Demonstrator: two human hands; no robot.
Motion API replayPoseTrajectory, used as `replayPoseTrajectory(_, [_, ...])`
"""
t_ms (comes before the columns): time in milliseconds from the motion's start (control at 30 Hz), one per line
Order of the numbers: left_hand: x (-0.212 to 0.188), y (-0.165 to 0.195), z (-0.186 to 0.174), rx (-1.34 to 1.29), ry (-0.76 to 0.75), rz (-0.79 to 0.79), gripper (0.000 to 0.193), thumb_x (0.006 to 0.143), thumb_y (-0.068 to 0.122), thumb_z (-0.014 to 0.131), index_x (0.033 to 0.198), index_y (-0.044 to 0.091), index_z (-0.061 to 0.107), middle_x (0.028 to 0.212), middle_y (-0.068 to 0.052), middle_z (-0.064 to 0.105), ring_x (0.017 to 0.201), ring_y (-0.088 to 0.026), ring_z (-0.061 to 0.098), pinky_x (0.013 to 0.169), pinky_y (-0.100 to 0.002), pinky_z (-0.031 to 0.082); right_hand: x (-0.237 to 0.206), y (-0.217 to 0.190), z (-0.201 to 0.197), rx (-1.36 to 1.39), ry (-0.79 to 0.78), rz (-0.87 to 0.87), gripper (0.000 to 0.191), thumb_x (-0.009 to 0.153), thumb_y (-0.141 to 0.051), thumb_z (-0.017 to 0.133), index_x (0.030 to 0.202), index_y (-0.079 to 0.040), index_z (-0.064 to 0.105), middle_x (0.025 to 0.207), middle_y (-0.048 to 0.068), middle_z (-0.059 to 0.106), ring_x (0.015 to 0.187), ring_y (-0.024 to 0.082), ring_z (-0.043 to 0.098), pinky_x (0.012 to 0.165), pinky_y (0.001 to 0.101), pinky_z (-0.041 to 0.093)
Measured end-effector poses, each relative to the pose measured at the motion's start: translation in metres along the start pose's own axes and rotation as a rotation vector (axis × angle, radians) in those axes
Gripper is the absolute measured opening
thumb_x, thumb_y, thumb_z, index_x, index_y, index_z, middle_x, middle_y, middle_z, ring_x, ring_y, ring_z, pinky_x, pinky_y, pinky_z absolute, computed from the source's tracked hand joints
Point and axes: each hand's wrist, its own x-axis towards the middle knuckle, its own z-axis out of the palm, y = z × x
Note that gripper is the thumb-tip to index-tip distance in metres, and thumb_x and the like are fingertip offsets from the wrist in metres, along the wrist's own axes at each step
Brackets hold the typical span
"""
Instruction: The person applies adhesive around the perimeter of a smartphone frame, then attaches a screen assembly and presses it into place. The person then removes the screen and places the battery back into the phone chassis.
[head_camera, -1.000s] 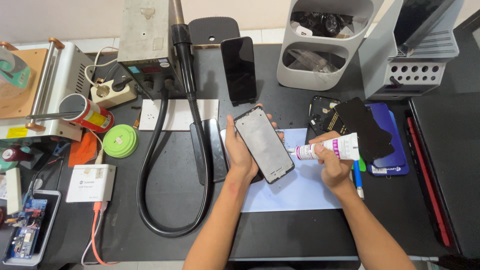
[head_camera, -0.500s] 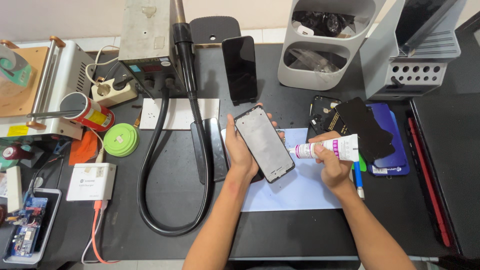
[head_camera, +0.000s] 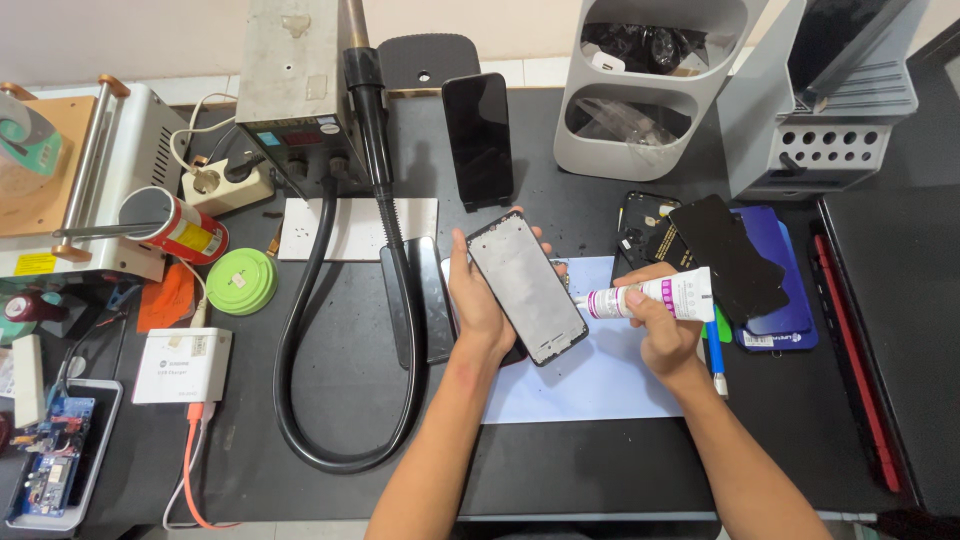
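My left hand holds a dark phone frame tilted above a pale blue sheet on the black bench. My right hand grips a white glue tube with pink markings, its nozzle tip touching the frame's right edge. A second black phone panel leans upright behind, and another dark panel lies on a blue phone cover to the right.
A thick black hose loops from a grey hot-air station at left. A green round tin, a red can, a white charger and a grey storage bin stand around. A laptop lies at far right.
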Motion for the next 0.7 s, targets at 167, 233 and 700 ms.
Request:
replayPoseTrajectory(167, [0.0002, 0.0002, 0.0009, 0.011, 0.045, 0.004, 0.08, 0.104, 0.063, 0.017, 0.141, 0.004, 0.054, 0.106, -0.013, 0.064, 0.092, -0.028, 0.068, 0.082, -0.053, 0.061, 0.0029, 0.0028, -0.0021, -0.041, -0.011, -0.032, 0.02, 0.088, -0.012, 0.056, 0.088, -0.001, 0.071, 0.067, 0.003, 0.061, 0.054, 0.007, 0.05, 0.051, 0.0231, 0.04])
replayPoseTrajectory(233, [-0.0004, 0.001, 0.001, 0.014, 0.045, 0.004, 0.079, 0.104, 0.063, 0.016, 0.141, 0.004, 0.054, 0.105, -0.013, 0.064, 0.091, -0.029, 0.067, 0.081, -0.053, 0.061, 0.0018, 0.0036, -0.0023, -0.016, -0.007, -0.025, 0.019, 0.088, -0.012, 0.056, 0.088, 0.0, 0.072, 0.066, 0.003, 0.06, 0.054, 0.007, 0.048, 0.052, 0.0233, 0.039])
replayPoseTrajectory(700, [0.0041, 0.002, -0.0037, -0.018, 0.069, 0.02, 0.079, 0.104, 0.062, 0.015, 0.136, 0.003, 0.056, 0.106, -0.014, 0.064, 0.092, -0.03, 0.067, 0.081, -0.056, 0.06, -0.0023, 0.0074, -0.0036, 0.065, 0.01, -0.011, 0.019, 0.087, -0.01, 0.056, 0.091, 0.002, 0.07, 0.066, 0.002, 0.055, 0.057, 0.007, 0.045, 0.054, 0.0238, 0.036])
